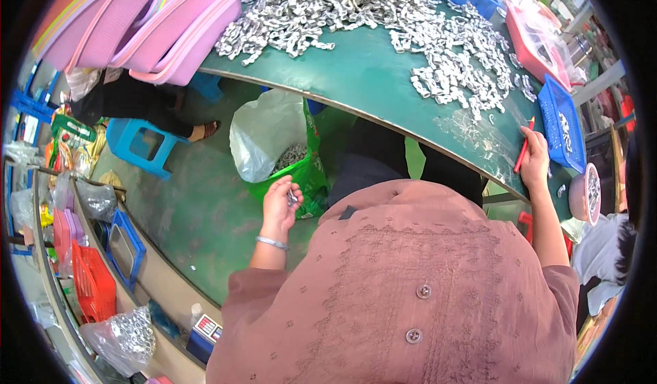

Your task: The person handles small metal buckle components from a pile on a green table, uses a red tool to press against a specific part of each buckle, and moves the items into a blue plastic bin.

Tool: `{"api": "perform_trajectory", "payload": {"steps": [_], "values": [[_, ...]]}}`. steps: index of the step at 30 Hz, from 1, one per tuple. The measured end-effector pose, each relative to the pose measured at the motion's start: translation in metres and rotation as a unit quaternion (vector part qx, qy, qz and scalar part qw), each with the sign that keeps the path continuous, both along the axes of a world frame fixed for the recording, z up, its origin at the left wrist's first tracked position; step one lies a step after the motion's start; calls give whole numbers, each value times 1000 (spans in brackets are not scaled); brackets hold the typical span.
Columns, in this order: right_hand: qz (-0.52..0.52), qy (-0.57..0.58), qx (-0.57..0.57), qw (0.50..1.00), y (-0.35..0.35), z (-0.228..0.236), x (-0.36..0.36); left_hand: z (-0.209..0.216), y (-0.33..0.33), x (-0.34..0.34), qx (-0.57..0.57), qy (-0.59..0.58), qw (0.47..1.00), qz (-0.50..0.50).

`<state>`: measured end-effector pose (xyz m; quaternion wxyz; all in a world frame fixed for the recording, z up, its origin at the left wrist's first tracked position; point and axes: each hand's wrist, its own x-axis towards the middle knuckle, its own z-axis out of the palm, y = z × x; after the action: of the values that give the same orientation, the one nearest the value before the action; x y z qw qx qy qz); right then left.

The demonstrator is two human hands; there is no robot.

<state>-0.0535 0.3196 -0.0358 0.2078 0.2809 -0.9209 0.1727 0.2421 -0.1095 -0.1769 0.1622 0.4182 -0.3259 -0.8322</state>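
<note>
My left hand (279, 205) is closed around one or more small silvery metal parts (292, 198), whose exact kind I cannot make out. It hangs beside a green bag (313, 172) with a clear plastic liner (263, 134), inside which similar grey parts lie. My right hand (536, 162) rests at the near right edge of the green table (356, 69), gripping a slim red pen-like stick (523, 148). Loose silvery metal parts (458, 62) are spread over the tabletop beyond it, and a larger heap (308, 8) covers the far side.
A blue basket (562, 127), a pink tub (593, 191) and a pink tray (537, 45) line the table's right side. Pink bins (185, 35) stand at the far left. A person sits near a blue stool (145, 141). Shelving with a red basket (92, 281) runs along the left.
</note>
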Motion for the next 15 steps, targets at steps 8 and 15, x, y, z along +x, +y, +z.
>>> {"api": "perform_trajectory", "payload": {"steps": [8,15], "values": [[-3,-11,-18,1000,-7,6,5,5,-65,-47,-53,-7,998,19],[-3,-11,-22,1000,-7,7,6,-20,-91,-61,17,-54,998,33]]}}
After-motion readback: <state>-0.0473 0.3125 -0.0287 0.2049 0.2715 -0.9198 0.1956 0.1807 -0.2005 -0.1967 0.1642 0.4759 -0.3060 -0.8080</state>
